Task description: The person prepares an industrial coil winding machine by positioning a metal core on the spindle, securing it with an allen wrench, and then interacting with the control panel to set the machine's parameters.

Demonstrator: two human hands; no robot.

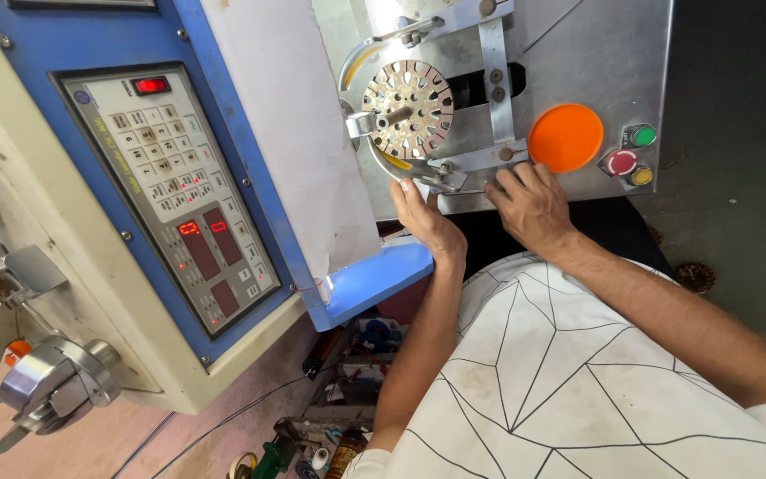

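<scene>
A round slotted metal core [408, 108] sits on a spindle at the front of a steel machine plate [578, 53]. My left hand [425, 217] reaches up beneath it, fingertips touching the curved metal guide arm [414, 168] below the core. My right hand [532, 202] rests to the right, fingers curled against the lower edge of the plate near a flat metal bracket [489, 158]. I cannot see anything gripped in either hand.
A large orange round button [566, 137] sits beside small green [642, 136], red [621, 162] and yellow [641, 176] buttons. A blue cabinet carries a keypad panel with red displays [175, 195]. A metal chuck [50, 386] sticks out lower left; tools clutter the floor [347, 426].
</scene>
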